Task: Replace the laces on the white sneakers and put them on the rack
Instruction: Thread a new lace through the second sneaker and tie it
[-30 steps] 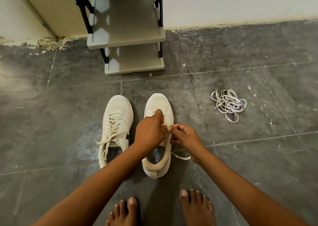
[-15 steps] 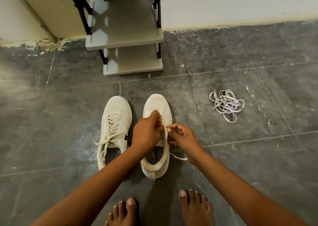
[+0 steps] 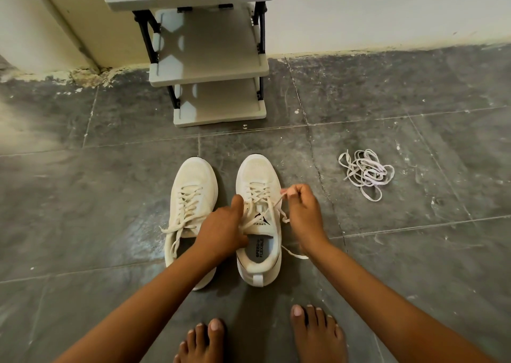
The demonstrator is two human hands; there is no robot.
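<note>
**White sneakers on tiled floor, laces in hand**

Item 1, left sneaker: white, laced, lace ends loose over its side; stands on the grey floor, toe toward the rack. No legible writing.

Item 2, left hand: fingers curled at the right sneaker's inner eyelet edge, gripping its lace there.

Item 3, right sneaker: white, just beside the left one. Tongue label reads "SPEED" under a black triangular mark; insole reads "SPEED" and "FLEXIBLE".

Item 4, right hand: at the shoe's outer side, pinching a lace end pulled up from the eyelets.

Item 5, loose laces: white tangled bundle on the floor, well right of both hands.

Item 6, rack: grey shelves, black frame, against the wall beyond the sneakers.
</note>
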